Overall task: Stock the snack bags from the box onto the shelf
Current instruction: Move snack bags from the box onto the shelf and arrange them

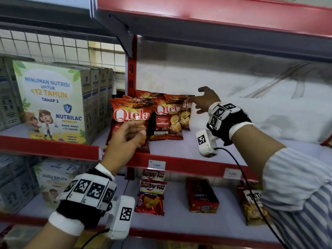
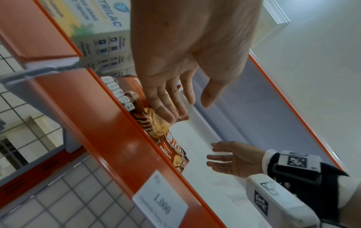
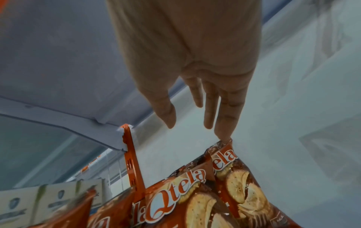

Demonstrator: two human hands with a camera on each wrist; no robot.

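Straightening the Qtela bags [image 1: 142, 114] standing mid-frame on the shelf [image 1: 179, 146] goes best gently: left hand [image 1: 125, 139] flat-fingered against the front bag, right hand [image 1: 206, 101] spread, seemingly fingertip-touching the rear bag's top corner.

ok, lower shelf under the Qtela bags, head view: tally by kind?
Happy Tos tortilla chip bags: 2, one behind the other
red snack carton: 1
snack bag half hidden by the striped sleeve: 1
Total: 4
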